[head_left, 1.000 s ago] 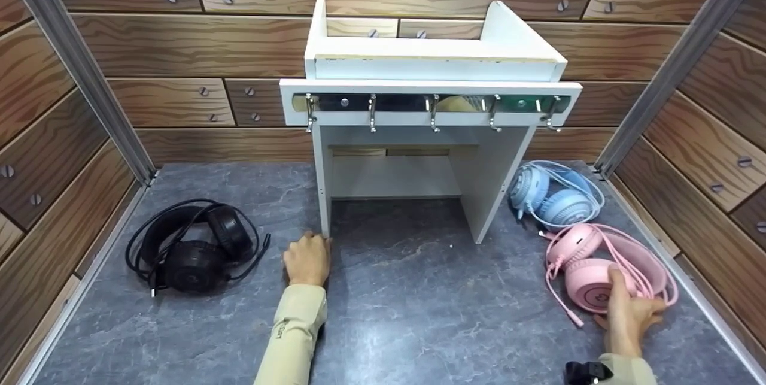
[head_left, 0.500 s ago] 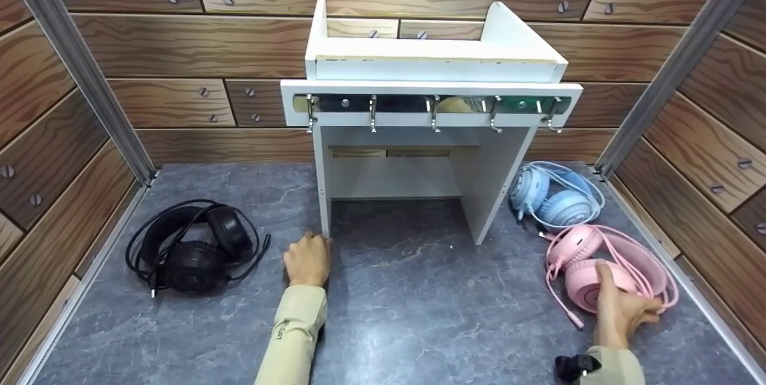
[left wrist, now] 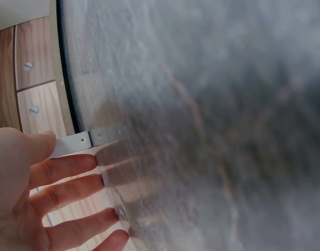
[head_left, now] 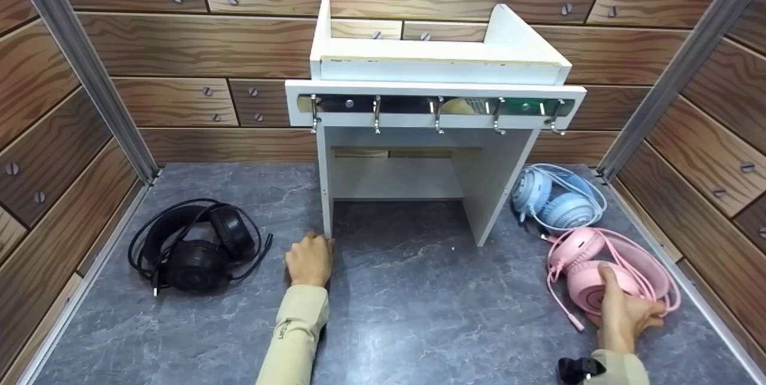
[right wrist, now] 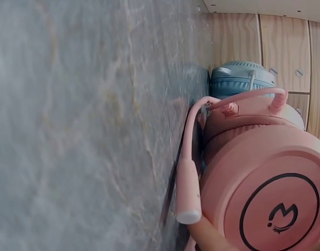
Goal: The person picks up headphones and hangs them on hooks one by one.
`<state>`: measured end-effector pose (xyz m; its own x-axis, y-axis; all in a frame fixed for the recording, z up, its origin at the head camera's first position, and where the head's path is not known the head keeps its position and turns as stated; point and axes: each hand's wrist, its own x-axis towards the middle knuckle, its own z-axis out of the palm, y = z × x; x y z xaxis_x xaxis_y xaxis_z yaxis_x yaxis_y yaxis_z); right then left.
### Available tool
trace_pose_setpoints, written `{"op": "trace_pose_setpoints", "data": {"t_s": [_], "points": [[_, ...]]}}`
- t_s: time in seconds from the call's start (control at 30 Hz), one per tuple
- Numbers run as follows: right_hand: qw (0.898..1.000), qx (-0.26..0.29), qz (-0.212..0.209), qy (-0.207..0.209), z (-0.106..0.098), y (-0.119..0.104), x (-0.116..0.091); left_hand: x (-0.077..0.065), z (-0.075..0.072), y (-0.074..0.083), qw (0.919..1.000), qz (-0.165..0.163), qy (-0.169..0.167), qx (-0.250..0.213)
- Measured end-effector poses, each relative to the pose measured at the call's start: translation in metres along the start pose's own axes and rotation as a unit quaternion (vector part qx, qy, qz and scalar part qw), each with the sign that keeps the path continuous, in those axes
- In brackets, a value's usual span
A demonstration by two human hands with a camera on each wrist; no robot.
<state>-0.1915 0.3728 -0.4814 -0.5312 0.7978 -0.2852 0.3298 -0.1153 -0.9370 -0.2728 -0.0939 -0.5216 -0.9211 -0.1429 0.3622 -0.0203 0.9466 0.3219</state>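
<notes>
My left hand (head_left: 308,260) is at the foot of a white hook rack (head_left: 402,49). In the left wrist view its thumb and forefinger pinch the edge of the rack's left leg (left wrist: 72,144), the other fingers spread beside it against the tabletop. My right hand (head_left: 628,314) grips a pink headset (head_left: 583,247) at the right, thumb over the near ear cup. In the right wrist view that ear cup (right wrist: 277,193) covers most of the hand; one finger (right wrist: 208,238) shows under it, beside the microphone tip (right wrist: 188,191).
A light blue headset (head_left: 568,211) lies right behind the pink one, by the rack's right leg. On the left lies a black headset (head_left: 197,265) with its cable looped round it. Several metal hooks (head_left: 438,115) line the rack's front board. Wood-patterned walls (head_left: 209,44) enclose the grey tabletop (head_left: 395,313).
My right hand has shifted slightly left on the pink headset, its thumb moving back off the logo. The left hand keeps its place at the rack's leg.
</notes>
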Motion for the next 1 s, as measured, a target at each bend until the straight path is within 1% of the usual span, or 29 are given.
{"op": "trace_pose_setpoints", "data": {"t_s": [0.27,0.47,0.6,0.83,1.0], "points": [[1.000,0.026,-0.001,0.014,-0.0010,0.0016,-0.0020,-0.0005,-0.0008,0.0008,1.0000,-0.003,-0.005,-0.002],[0.999,0.053,0.008,0.008,-0.0050,-0.0006,-0.0022,-0.0001,-0.0007,0.0008,1.0000,-0.002,-0.005,-0.001],[0.998,0.061,-0.004,0.013,-0.0070,-0.0027,-0.0029,0.0002,-0.0002,0.0007,1.0000,0.000,0.003,0.002],[0.997,0.057,-0.021,0.041,-0.0091,-0.0034,-0.0072,-0.0003,0.0006,0.0013,1.0000,-0.001,-0.004,0.001],[0.996,0.047,-0.051,0.057,-0.0098,-0.0045,-0.0091,-0.0006,0.0012,0.0006,0.9998,0.006,0.016,-0.004]]}}
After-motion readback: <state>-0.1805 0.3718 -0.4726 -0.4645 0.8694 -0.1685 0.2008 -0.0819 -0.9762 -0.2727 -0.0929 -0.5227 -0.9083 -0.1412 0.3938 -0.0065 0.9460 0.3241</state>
